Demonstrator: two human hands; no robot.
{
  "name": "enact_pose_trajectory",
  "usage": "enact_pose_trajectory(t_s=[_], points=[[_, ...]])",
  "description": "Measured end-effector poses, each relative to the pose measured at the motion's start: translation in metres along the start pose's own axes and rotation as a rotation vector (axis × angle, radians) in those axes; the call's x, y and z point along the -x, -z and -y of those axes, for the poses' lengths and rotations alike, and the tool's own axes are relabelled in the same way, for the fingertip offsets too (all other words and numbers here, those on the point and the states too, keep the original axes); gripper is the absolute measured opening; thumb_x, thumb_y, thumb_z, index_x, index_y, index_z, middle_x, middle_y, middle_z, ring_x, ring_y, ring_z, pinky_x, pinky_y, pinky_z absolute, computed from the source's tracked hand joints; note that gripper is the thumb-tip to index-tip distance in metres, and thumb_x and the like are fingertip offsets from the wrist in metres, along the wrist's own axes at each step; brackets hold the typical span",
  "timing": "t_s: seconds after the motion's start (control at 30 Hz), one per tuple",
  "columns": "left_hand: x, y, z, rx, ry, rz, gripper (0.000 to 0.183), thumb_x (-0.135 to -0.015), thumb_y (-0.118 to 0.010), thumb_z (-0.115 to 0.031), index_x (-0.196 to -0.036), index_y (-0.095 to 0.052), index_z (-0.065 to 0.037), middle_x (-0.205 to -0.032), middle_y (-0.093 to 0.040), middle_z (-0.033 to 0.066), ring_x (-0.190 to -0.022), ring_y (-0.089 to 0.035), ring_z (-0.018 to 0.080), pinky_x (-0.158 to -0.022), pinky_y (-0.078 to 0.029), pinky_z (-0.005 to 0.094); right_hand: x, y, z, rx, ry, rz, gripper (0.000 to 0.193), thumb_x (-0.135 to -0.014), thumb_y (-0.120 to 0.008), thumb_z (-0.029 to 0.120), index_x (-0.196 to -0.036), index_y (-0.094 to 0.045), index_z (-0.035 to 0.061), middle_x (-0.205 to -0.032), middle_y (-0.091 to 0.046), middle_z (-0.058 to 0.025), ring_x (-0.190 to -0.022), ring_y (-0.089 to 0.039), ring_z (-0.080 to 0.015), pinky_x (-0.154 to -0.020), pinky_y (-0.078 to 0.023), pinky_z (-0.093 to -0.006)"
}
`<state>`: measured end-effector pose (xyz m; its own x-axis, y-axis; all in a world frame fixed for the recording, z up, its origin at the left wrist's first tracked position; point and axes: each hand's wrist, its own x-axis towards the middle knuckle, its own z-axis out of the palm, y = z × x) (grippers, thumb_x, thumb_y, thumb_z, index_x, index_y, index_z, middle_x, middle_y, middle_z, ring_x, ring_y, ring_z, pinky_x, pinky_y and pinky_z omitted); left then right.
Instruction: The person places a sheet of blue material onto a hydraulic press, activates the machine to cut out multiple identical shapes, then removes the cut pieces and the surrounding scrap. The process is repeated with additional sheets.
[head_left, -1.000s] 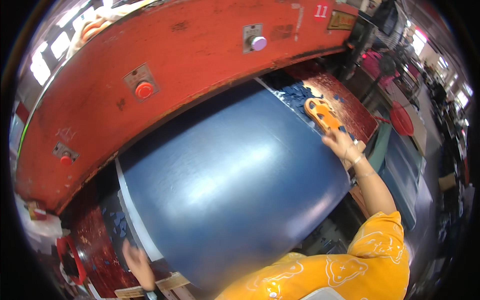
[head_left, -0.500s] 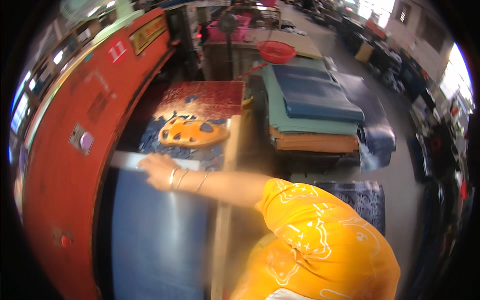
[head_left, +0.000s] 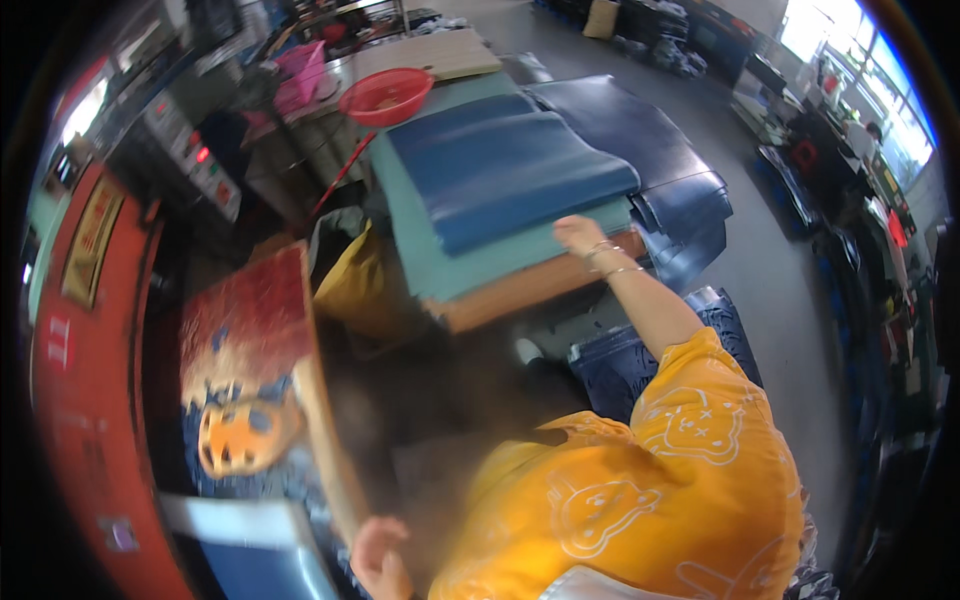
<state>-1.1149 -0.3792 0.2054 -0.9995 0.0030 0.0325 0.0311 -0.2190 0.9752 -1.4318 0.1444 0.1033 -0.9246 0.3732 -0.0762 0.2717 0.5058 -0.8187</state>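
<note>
My right hand (head_left: 580, 236) is stretched out over the near edge of a stack of sheets. Its fingers look loosely bent, with nothing visible in them. Beneath it lie teal sheets (head_left: 515, 268) on top of brown-orange ones (head_left: 540, 297). A dark blue sheet (head_left: 500, 165), its near edge curled, covers much of the stack just beyond the hand. Low in the view, my left hand (head_left: 380, 555) is beside the wooden edge of the machine bed, blurred, fingers partly apart and holding nothing. An orange cutting die (head_left: 245, 437) with holes rests among dark blue scraps on the bed.
An orange-red machine (head_left: 95, 370) stands at the left, with a pale bar (head_left: 240, 521) across blue material. A red basin (head_left: 386, 95) sits behind the stack. Glossy dark sheets (head_left: 640, 130) hang over its right side. A yellow bag (head_left: 350, 280) stands between bed and stack.
My right hand has left the pale bar on the machine bed and swung right to the sheet stack. My left hand has come into view. The view has turned right.
</note>
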Motion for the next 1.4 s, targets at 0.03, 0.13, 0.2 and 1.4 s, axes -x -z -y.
enact_pose_trajectory(t_s=[0.03,0.13,0.2,1.4], points=[[-0.043,-0.016,0.021,-0.121,0.035,-0.047,0.042,-0.092,-0.058,-0.006,-0.132,-0.048,0.001,-0.100,-0.063,0.0059,-0.085,-0.060,0.0105,-0.072,-0.050,0.0230,-0.037,0.031,-0.039,-0.078,-0.104,-0.162,0.040,-0.079,-0.070,0.030,-0.110,-0.068,0.0047,-0.111,-0.068,-0.0132,-0.108,-0.063,-0.0250,-0.095,-0.047,-0.0343],[-0.171,-0.064,0.097,-0.149,0.290,-0.083,0.048,-0.087,-0.062,-0.003,-0.132,-0.048,0.005,-0.114,-0.062,0.0106,-0.098,-0.061,0.0158,-0.086,-0.049,0.0268,-0.139,0.105,-0.128,0.021,-0.206,-0.507,0.058,-0.079,-0.070,0.033,-0.126,-0.057,0.0013,-0.120,-0.062,-0.0218,-0.113,-0.059,-0.0313,-0.099,-0.044,-0.0372],[-0.257,-0.098,0.162,0.019,0.313,-0.126,0.045,-0.092,-0.060,-0.009,-0.133,-0.048,0.003,-0.114,-0.062,0.0087,-0.097,-0.060,0.0128,-0.082,-0.049,0.0254,-0.185,0.138,-0.161,0.191,-0.310,-0.538,0.062,-0.081,-0.068,0.038,-0.130,-0.054,0.0021,-0.127,-0.057,-0.0225,-0.120,-0.053,-0.0365,-0.103,-0.040,-0.0409],[-0.812,-0.193,0.351,-0.562,0.418,-0.281,0.039,-0.088,-0.067,-0.035,-0.103,-0.066,0.001,-0.086,-0.067,0.0081,-0.080,-0.059,0.0165,-0.076,-0.046,0.0345,-0.570,0.096,-0.150,0.090,-0.112,-0.150,0.030,-0.086,-0.063,0.027,-0.076,-0.058,-0.0014,-0.059,-0.050,-0.0120,-0.057,-0.045,-0.0185,-0.057,-0.041,-0.0353]])
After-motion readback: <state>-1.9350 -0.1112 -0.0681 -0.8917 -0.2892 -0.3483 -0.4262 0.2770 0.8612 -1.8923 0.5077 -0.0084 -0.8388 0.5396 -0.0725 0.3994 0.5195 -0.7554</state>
